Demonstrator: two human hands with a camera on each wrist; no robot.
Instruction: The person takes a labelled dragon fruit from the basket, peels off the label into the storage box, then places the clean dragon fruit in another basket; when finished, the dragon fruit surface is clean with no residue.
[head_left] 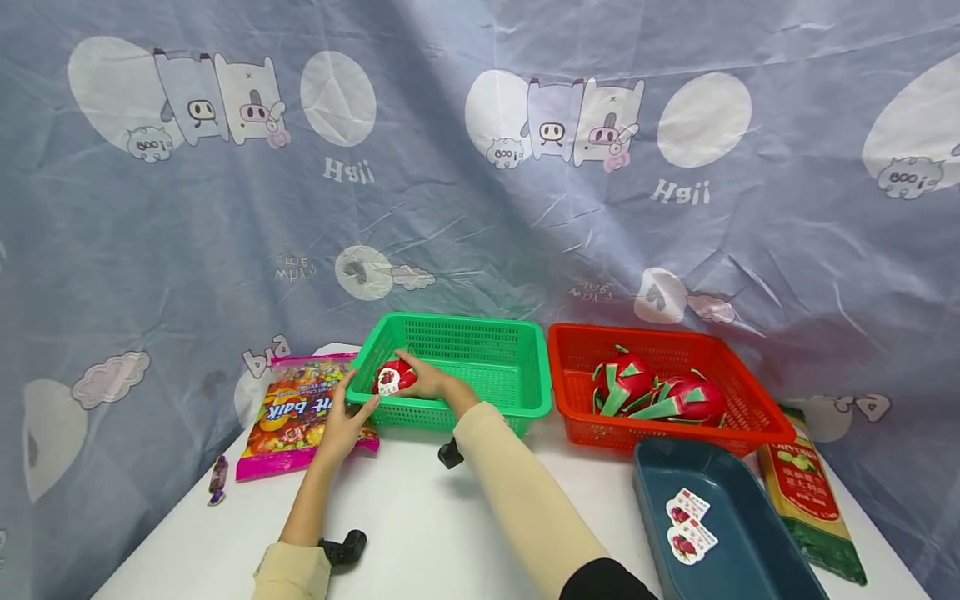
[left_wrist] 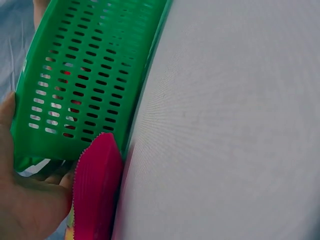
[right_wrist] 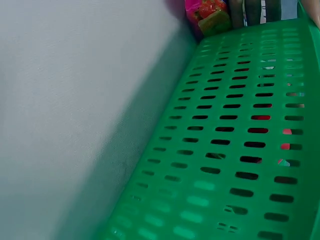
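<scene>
A green plastic basket [head_left: 480, 412] with slotted walls stands at the back of the white table. At its left front corner, my left hand [head_left: 343, 423] grips the rim, the thumb on the front side and the fingers round the left end. My right hand [head_left: 433, 382] reaches over the front wall and holds a red dragon fruit [head_left: 408, 374] low in the basket's left part. A round white sticker [head_left: 389, 381] with a fruit picture shows on that fruit. From the right wrist, the basket wall [right_wrist: 227, 127] hides most of the fruit.
A pink candy bag [head_left: 288, 421] lies beside the basket's left end, with a wrapped candy [head_left: 217, 480] near it. To the right stand a red basket [head_left: 600, 429] with two dragon fruits [head_left: 686, 398], a blue tray [head_left: 738, 533] with stickers [head_left: 690, 540], and a green-red packet [head_left: 806, 492].
</scene>
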